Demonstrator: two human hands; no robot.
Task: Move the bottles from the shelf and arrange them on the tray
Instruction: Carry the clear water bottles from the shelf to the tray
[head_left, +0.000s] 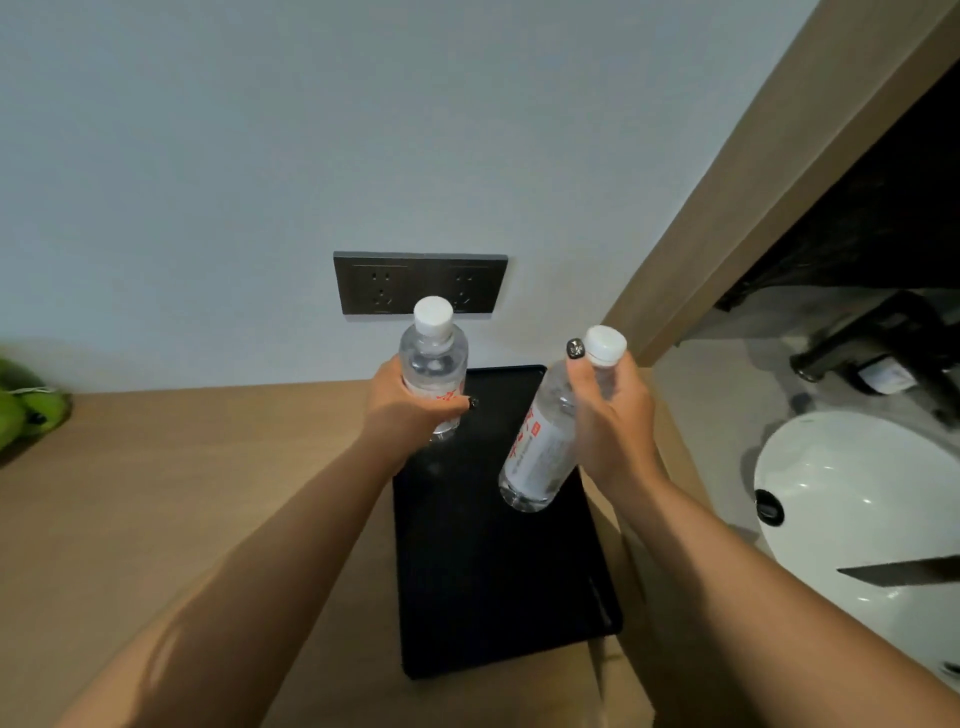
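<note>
Black tray (498, 597) below both bottles; my left hand (410, 410) grips the upright bottle (434, 364) over its far end, right hand (613, 415) grips the tilted bottle (540, 441) above its middle

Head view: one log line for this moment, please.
left hand: holds upright bottle at tray far end | right hand: holds tilted bottle by neck, above tray | tray: otherwise bare
</note>
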